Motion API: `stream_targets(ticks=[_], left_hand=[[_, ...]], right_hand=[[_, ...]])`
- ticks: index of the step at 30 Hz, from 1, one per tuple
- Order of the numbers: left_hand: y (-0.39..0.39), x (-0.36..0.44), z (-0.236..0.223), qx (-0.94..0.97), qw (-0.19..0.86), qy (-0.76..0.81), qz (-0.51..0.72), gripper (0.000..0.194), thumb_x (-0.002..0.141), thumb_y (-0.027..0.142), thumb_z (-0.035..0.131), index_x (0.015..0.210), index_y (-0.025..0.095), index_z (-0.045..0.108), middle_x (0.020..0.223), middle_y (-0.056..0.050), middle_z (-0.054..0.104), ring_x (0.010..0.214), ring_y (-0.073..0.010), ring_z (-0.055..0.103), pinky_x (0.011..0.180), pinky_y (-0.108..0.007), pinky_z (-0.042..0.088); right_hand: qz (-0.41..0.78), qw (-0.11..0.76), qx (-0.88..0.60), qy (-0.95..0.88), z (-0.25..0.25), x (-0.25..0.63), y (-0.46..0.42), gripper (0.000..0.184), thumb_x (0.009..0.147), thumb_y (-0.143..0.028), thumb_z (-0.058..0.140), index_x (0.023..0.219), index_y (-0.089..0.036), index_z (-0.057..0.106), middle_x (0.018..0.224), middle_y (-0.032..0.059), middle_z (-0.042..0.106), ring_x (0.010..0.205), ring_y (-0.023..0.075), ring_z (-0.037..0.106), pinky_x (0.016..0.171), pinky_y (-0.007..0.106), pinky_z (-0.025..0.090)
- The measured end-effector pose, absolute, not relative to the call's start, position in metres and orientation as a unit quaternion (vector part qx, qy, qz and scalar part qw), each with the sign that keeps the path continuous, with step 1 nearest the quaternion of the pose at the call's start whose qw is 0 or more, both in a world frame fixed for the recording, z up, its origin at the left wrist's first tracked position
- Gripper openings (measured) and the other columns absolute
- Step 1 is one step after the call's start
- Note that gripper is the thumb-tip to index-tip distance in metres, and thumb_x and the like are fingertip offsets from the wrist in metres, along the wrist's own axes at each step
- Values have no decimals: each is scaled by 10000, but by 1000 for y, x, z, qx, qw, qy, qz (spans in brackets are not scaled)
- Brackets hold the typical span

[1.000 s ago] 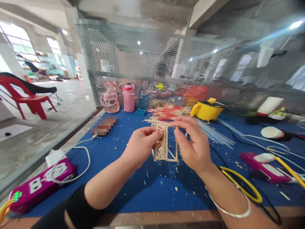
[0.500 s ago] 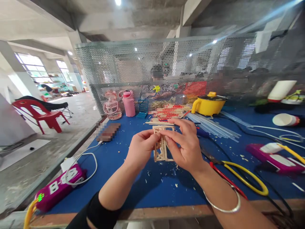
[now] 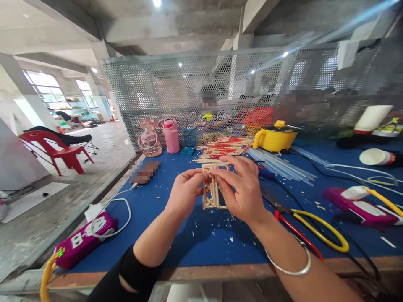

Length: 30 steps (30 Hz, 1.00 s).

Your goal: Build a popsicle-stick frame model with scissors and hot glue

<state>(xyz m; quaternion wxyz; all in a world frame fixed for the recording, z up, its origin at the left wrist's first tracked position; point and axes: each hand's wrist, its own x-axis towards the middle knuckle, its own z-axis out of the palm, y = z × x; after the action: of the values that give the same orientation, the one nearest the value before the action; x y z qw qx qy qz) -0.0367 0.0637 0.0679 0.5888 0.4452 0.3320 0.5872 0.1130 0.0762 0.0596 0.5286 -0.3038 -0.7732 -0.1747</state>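
A small open frame of pale wooden sticks is held just above the blue tabletop, its upper part covered by fingers. From the left, my left hand pinches its upper left side between thumb and fingers. My right hand grips the upper right side, thumb and index finger bent against the sticks and the other fingers curled above. Whether a loose piece lies between the fingertips is too small to tell. Beyond the hands lies a pile of wooden sticks with red markings.
Pliers with one yellow and one red handle lie right, near clear glue sticks. A yellow pot, pink bottle and clear jug stand before a perforated metal screen. Purple power strips and cables flank both sides.
My fingers have shifted slightly on the stick frame, which sits a little higher in view. Both hands keep their hold. The camera view has moved slightly.
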Motion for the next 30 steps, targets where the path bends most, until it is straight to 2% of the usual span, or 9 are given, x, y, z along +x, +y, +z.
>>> stream_targets(ticks=[6,13,17,22,30], left_hand=[[66,-40,64,416,613,317,592,244,650,214,544,799,124,715,739,-45,678,643,-130,585,577,-230,484],[63,-40,66,454,600,316,579,248,666,165,602,879,116,718,747,-37,659,638,-93,557,561,-174,461],[62,-41,66,466,605,301,571,273,669,128,549,880,100,719,764,-51,654,634,-86,543,544,-160,446],[63,-42,67,464,610,298,569,247,678,178,557,842,117,731,768,-52,672,652,-101,554,569,-178,451],[61,-45,66,452,631,280,565,252,642,167,561,814,126,740,795,-53,682,695,-117,563,611,-200,461]], right_hand=[[-173,529,-306,-772,58,114,74,229,808,-180,572,996,-271,666,1151,48,577,1074,248,495,926,477,373],[-171,534,-306,-769,59,112,74,217,818,-191,571,996,-269,669,1133,55,579,1062,241,507,921,469,376],[-172,534,-306,-769,59,113,73,222,818,-186,569,996,-263,677,1135,63,578,1062,243,508,924,472,375],[-174,531,-309,-770,57,113,73,221,823,-189,564,997,-269,676,1155,56,572,1064,243,514,918,470,380],[-172,531,-306,-771,55,111,74,227,812,-178,575,992,-280,666,1140,53,573,1065,242,524,912,467,396]])
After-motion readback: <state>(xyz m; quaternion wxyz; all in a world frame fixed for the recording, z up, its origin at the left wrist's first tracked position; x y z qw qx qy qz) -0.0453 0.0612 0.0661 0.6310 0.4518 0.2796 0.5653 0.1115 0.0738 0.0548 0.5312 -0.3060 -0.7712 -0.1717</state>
